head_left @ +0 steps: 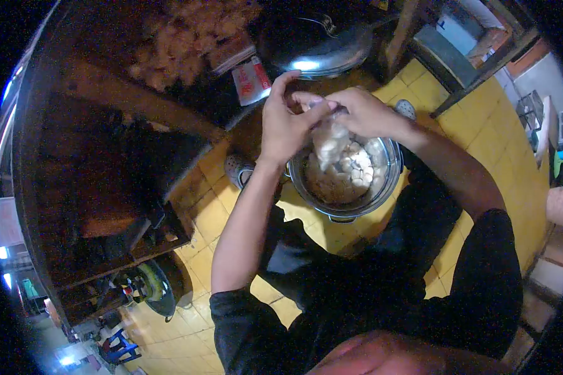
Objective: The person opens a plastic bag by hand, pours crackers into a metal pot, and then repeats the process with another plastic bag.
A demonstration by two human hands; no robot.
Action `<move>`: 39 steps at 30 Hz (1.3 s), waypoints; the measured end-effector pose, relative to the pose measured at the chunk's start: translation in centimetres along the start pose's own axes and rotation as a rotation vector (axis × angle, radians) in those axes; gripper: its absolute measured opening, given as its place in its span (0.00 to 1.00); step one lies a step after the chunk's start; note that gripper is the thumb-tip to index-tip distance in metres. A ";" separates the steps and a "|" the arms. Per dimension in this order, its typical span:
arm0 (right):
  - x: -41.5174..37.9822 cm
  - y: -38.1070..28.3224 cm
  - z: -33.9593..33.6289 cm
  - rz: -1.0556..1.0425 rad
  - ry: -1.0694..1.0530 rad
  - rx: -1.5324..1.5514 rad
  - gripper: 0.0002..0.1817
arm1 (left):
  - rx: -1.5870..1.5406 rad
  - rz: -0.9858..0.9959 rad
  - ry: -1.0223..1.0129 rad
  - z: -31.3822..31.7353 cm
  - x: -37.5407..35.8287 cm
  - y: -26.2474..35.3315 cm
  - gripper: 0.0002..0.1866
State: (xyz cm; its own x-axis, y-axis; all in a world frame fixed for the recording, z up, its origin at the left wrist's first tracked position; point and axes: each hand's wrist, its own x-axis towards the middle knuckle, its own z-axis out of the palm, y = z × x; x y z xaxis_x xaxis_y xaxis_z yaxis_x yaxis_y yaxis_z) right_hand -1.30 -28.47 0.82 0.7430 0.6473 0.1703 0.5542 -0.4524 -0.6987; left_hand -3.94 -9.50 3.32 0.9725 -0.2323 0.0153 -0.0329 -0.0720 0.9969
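A small clear plastic bag (330,142) with pale pieces in it hangs from my two hands. My left hand (288,122) is closed, its thumb and forefinger pinching the top of the bag. From the other side, my right hand (364,112) also grips the bag's top, with its fingers bent and partly hidden. Directly below is a round metal pot (341,215) with side handles. Pale, chip-like pieces (360,172) lie inside it, partly covered from view by the bag.
Beyond my hands sits a large dark, shiny round vessel (322,53), with a red and white packet (250,82) beside it. A brown heap (191,47) lies at the upper left. Wooden furniture (100,169) stands at left on yellow tiles (213,215). A blue stool (120,347) is at lower left.
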 end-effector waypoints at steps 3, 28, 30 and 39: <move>0.4 -1.1 0.6 -0.058 0.197 0.280 0.09 | 0.046 0.200 -0.056 -0.5 0.6 -0.9 0.46; 0.1 -1.7 -0.5 -0.051 0.083 0.772 0.25 | -0.542 -0.368 -0.334 1.9 -0.8 0.2 0.17; 0.6 -2.7 -1.1 -0.092 -0.003 0.741 0.22 | -0.323 -0.164 -0.141 2.7 -0.8 -0.2 0.16; 0.7 -4.0 -2.5 0.375 0.371 1.262 0.22 | 0.029 -0.155 -0.324 2.3 -0.5 0.6 0.17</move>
State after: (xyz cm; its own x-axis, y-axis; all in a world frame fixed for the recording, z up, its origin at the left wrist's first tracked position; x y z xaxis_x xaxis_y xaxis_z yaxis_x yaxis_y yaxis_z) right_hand -2.08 -27.75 5.50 0.9382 0.3195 -0.1331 -0.2684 0.4285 -0.8628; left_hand -5.01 -11.68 3.71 0.8431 -0.5114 -0.1660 0.0982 -0.1571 0.9827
